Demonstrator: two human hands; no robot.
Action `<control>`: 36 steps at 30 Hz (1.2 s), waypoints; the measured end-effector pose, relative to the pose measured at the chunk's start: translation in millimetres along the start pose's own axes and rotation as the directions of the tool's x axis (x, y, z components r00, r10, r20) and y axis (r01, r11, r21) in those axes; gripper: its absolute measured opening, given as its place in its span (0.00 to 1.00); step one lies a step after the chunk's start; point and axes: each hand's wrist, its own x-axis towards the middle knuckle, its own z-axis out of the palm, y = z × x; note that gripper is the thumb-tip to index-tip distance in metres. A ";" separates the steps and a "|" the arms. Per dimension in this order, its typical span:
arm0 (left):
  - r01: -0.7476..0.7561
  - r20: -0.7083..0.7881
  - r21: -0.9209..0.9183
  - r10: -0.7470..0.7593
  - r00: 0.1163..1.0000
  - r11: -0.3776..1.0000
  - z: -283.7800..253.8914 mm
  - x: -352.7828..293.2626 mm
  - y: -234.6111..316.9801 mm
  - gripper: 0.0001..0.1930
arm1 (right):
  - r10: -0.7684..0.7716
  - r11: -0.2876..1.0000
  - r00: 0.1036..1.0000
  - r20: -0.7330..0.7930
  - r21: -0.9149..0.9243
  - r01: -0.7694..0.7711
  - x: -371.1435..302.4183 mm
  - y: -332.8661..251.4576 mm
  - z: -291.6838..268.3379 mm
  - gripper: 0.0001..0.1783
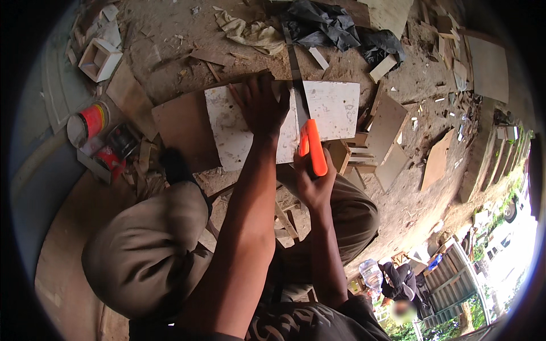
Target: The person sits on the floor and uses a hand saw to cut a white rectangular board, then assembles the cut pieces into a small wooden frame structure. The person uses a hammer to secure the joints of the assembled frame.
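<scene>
A white, stained board [230, 133] lies in front of me, over a brown wooden panel [179, 133] whose left part sticks out. My left hand [261, 105] rests on the white board near its far edge, fingers spread. A handsaw [314, 150] with an orange handle is gripped in my right hand [313, 184] at the board's near side. Its dark blade runs away from me across the board and past the far edge, right of my left hand. A line or cut runs beside the blade; I cannot tell how deep it goes.
Paint cans [94, 120] stand at the left, near a small wooden box [100, 59]. Black plastic sheeting [321, 25] and a beige cloth [247, 31] lie on the far ground. Plywood offcuts [387, 125] are scattered at the right. A person [401, 284] is at the lower right.
</scene>
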 end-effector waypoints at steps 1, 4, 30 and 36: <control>0.003 0.006 -0.006 -0.003 1.000 1.000 -1.3 1.4 0.2 0.26 | -0.072 0.997 0.997 0.007 0.016 0.071 -4.7 -0.9 -0.5 0.18; -0.012 -0.028 0.015 0.012 1.000 1.000 -0.2 0.2 -0.2 0.27 | -0.179 0.979 0.984 0.001 -0.101 0.178 -21.1 16.3 0.2 0.23; -0.052 -0.118 0.116 0.066 0.991 0.992 15.3 -4.0 0.9 0.28 | 0.018 0.981 0.981 -0.192 -0.187 -0.055 60.6 -23.9 27.8 0.12; -0.011 0.002 0.058 0.010 1.000 0.998 5.9 -4.7 -4.8 0.27 | 0.127 0.974 0.981 -0.148 -0.170 -0.152 -41.6 -40.2 -7.1 0.06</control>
